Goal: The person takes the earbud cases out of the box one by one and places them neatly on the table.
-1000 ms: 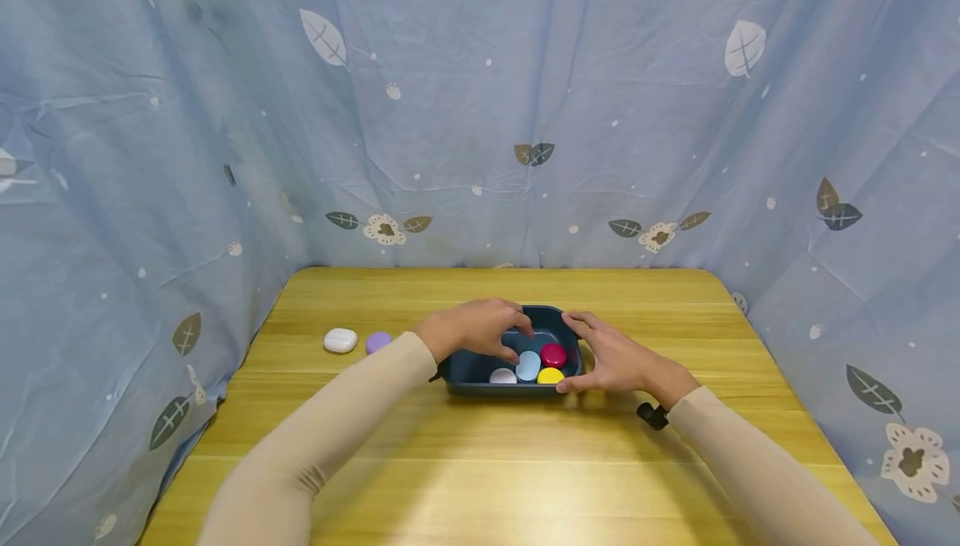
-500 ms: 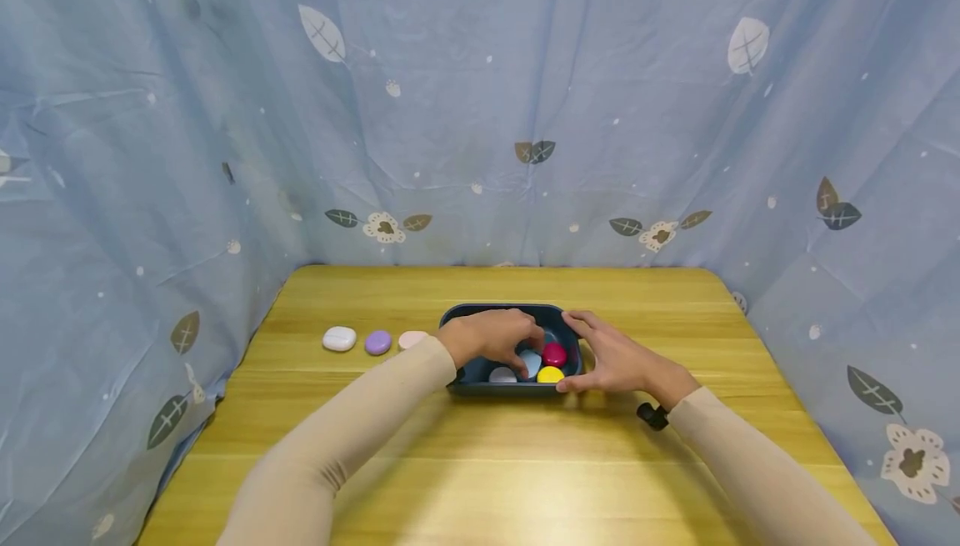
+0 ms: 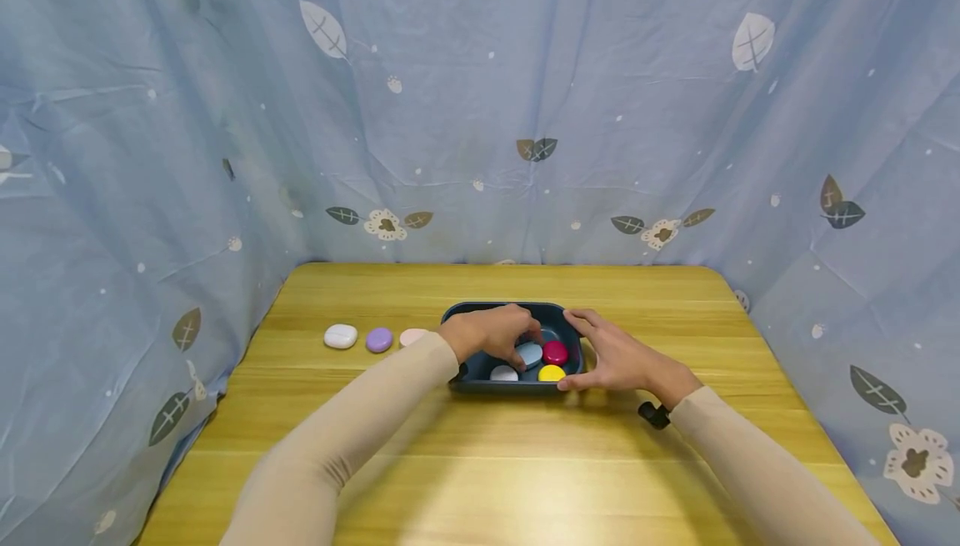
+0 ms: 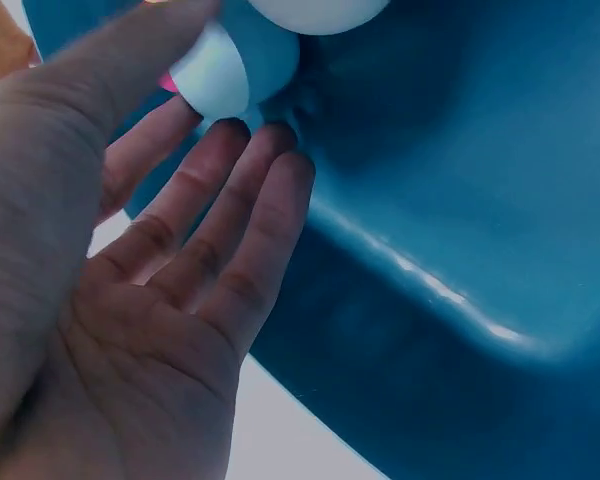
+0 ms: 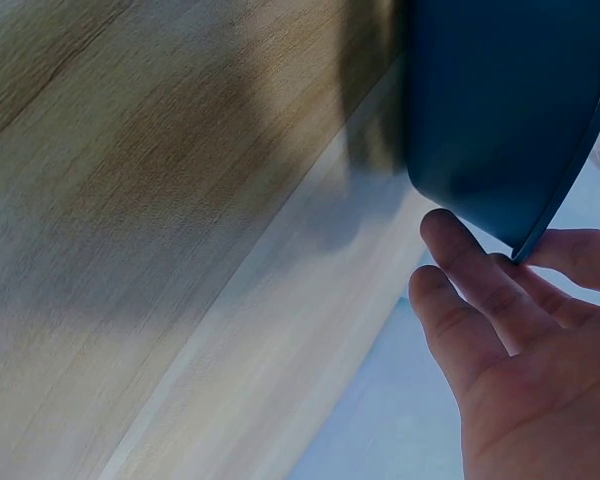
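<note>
Head view: the left hand [image 3: 491, 334] was down inside the tray [image 3: 506, 388], its thumb and fingers pinching the blue piece [image 3: 529, 355]. One second earlier that hand was further left, fingers parted, and the blue piece lay beside it, close to the yellow piece [image 3: 551, 373]. Now the blue piece was shifted toward the tray's far side, turned, with a gap between it and the yellow. Could not tell whether it was clear of the tray floor.

Red piece [image 3: 555, 353] just right of the blue; grey-white piece [image 3: 504, 373] near the front wall. Neither had moved noticeably.

Right hand [image 3: 617, 358] held the tray's right end as before, spread, thumb at the near rim, fingers at the far corner. Right wrist view showed fingertips against the outer wall.

Left wrist view: thumb blurred across the blue piece, fingertips at its edge.

On the table [image 3: 465, 479], left of the tray, a white piece [image 3: 341, 336] and a purple piece [image 3: 379, 340]. The pink piece [image 3: 412, 337], hidden one second earlier, showed partly past the left sleeve [image 3: 360, 413].
</note>
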Motion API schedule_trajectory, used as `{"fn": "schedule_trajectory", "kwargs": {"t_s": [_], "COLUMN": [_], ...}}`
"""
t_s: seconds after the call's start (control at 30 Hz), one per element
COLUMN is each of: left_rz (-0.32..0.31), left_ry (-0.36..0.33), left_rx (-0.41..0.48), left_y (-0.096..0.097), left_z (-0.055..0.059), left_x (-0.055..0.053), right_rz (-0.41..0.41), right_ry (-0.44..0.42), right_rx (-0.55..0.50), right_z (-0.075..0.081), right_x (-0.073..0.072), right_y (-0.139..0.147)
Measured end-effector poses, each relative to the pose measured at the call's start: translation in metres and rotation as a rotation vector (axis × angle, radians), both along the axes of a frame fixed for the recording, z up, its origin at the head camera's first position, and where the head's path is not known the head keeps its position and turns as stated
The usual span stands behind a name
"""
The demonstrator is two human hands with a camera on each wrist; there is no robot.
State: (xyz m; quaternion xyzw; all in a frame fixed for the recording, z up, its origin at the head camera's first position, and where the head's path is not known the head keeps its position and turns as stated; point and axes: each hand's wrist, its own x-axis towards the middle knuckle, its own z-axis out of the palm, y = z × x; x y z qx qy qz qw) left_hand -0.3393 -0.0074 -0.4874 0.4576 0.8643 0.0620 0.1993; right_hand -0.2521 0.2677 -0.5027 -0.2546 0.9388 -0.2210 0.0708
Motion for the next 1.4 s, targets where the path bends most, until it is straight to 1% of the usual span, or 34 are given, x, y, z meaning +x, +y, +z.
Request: {"fn": "schedule_trajectory", "kwargs": {"t_s": [0.07,0.1,0.17,0.2,0.3,0.37,0.43,0.6,0.67,0.7,0.8,0.97,1.17,1.4], "left_rz": [0.007,0.011,0.008,0.008,0.006,0.005,0.008,-0.005,-0.003,0.002,0.015,0.030,0.026,0.056], "left_ry": [0.018,0.015,0.030,0.028,0.044,0.050,0.046,0.046,0.061,0.067,0.083,0.079,0.131,0.171], "left_rx": [-0.024,-0.032,-0.041,-0.041,-0.039,-0.039,-0.035,-0.014,-0.003,0.007,0.031,0.088,0.183,0.228], "left_y": [0.002,0.002,0.003,0.002,0.002,0.003,0.004,0.003,0.001,-0.001,-0.007,-0.024,-0.052,-0.077], "left_z": [0.001,0.006,0.009,0.014,0.017,0.018,0.012,0.013,0.023,0.024,0.029,0.035,0.040,0.049], "left_x": [0.001,0.004,0.008,0.011,0.013,0.014,0.010,0.008,0.014,0.015,0.018,0.023,0.025,0.036], "right_rz": [-0.001,-0.002,-0.002,-0.003,-0.002,-0.004,-0.005,-0.005,-0.005,-0.005,-0.002,-0.003,-0.015,-0.023], "right_ry": [0.002,0.002,0.003,0.002,0.004,0.006,0.006,0.001,-0.004,-0.006,-0.009,-0.012,0.007,0.003], "right_rx": [0.000,0.000,-0.004,-0.006,-0.004,-0.001,0.000,-0.007,-0.008,-0.008,-0.007,-0.003,0.018,0.017], "right_z": [0.000,0.000,-0.001,-0.001,-0.003,-0.004,-0.004,-0.003,-0.002,-0.002,-0.002,-0.001,-0.001,0.001], "right_x": [0.000,0.000,0.000,0.000,-0.002,-0.002,-0.002,-0.001,0.000,0.000,-0.001,-0.002,-0.001,0.002], "right_y": [0.000,0.000,0.000,0.000,0.000,0.001,0.001,0.002,0.002,0.002,0.002,0.001,-0.002,-0.003]}}
